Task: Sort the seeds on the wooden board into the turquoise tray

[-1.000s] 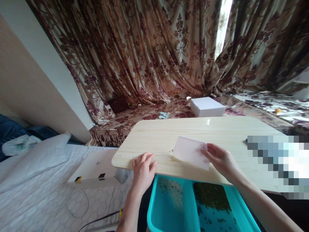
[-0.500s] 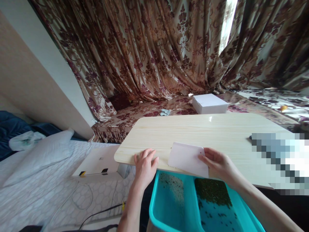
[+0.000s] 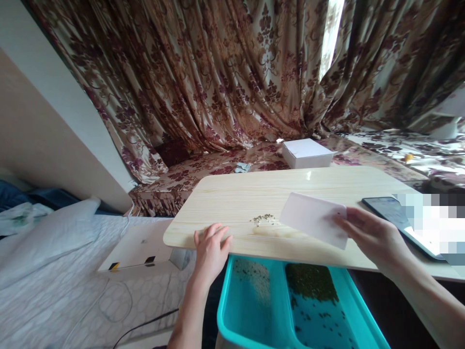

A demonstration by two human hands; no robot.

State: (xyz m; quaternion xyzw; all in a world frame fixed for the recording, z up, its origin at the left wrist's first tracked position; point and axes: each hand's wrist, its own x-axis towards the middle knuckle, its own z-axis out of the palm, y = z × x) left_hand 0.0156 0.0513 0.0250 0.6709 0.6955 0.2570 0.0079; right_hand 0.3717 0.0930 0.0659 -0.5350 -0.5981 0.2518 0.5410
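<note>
My right hand (image 3: 374,237) pinches the right end of a thin white rectangular card (image 3: 314,218), tilted above the table. My left hand (image 3: 212,247) rests on the table's front edge with its fingers spread, holding nothing. Between the hands, a small scatter of pale and dark grains (image 3: 265,219) lies on the light wood tabletop (image 3: 232,194). Below the front edge sits a turquoise two-compartment bin (image 3: 247,310). Pale grains (image 3: 257,278) lie in its left compartment, and dark green grains (image 3: 312,281) in its right one.
A tablet-like device (image 3: 385,208), partly blurred out, lies at the table's right. Behind the table a white box (image 3: 308,154) stands on a floral-covered ledge. At left, a bed (image 3: 65,276) carries a pillow, cables and a flat white box (image 3: 136,247).
My right hand has lifted the card and moved it right, uncovering the grains on the table. My left hand stays at the edge; the view has shifted slightly.
</note>
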